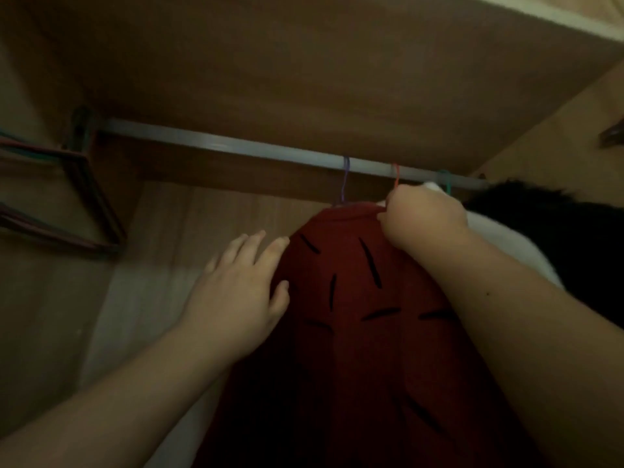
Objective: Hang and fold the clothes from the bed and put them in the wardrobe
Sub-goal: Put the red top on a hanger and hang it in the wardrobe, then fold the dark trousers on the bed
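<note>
I see the red garment [364, 298], patterned with short black dashes, hanging inside the wardrobe [304, 79] from a purple hanger hook [345, 179] looped over the grey rail [236, 145]. It drops down the middle of my view, between the two forearms. My right hand [423, 214] is up at the top edge of the garment, fingers curled and pinching the fabric just below the rail, right beside a red hanger hook [396, 175]. My left hand [241, 285] lies against the garment's left side with its fingers straight and spread, fingertips touching the cloth and gripping nothing. Behind the right hand hangs a white garment [499, 241], and past it, at the far right, a black garment [553, 238]; a green hanger hook [446, 180] sits on the rail above them. At the far left end of the rail I make out a cluster of empty hangers [67, 197], dark and blurred, tilted against the wardrobe's side wall. The light is dim, so finer detail escapes me.
</note>
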Motion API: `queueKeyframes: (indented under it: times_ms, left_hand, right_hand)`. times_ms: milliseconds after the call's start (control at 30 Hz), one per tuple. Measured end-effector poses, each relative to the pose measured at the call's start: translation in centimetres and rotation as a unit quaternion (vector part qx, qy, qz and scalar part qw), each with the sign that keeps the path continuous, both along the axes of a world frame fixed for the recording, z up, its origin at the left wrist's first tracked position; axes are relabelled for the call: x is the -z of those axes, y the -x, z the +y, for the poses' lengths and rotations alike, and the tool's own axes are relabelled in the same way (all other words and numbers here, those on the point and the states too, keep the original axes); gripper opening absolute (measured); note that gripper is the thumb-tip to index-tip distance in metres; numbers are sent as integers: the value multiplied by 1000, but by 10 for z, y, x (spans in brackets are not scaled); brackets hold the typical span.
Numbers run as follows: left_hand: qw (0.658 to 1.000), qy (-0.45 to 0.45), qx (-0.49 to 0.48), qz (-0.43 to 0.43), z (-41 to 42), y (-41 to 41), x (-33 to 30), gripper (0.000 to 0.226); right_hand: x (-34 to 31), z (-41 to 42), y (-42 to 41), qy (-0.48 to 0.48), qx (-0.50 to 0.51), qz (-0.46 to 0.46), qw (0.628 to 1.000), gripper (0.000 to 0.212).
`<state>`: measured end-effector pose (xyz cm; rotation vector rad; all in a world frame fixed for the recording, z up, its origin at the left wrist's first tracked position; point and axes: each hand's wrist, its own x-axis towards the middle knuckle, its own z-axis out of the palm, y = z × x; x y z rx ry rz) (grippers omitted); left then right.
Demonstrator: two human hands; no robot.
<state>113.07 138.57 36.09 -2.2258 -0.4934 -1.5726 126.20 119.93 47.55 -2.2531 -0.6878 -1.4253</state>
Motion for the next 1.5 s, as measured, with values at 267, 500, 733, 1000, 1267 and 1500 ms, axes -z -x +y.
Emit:
queueKeyframes:
  times_ms: [267,500,733,1000,1267,1500]
  left_hand:
    - [993,16,116,6,-42,-14,45,66]
    - [975,57,201,74,-108,-13,143,67]
    - [924,139,288,208,-234,26,291,70]
    - [826,130,424,346,-441,97,401,69]
    - [663,37,583,468,-616,176,520,65]
    - [527,-44,628,570,-752,211,571,72]
  right_hand:
    - [89,-35,19,-11,-31,-44,999,62]
    - [275,-112,57,13,-33,50,998,73]
    - [429,-256,136,37,-4,249,968,73]
    - [543,-447,274,22,129,322,938,69]
    - [653,-603,425,-43,332,436,835,65]
    - [698,-675,532,-155,487,494,703,69]
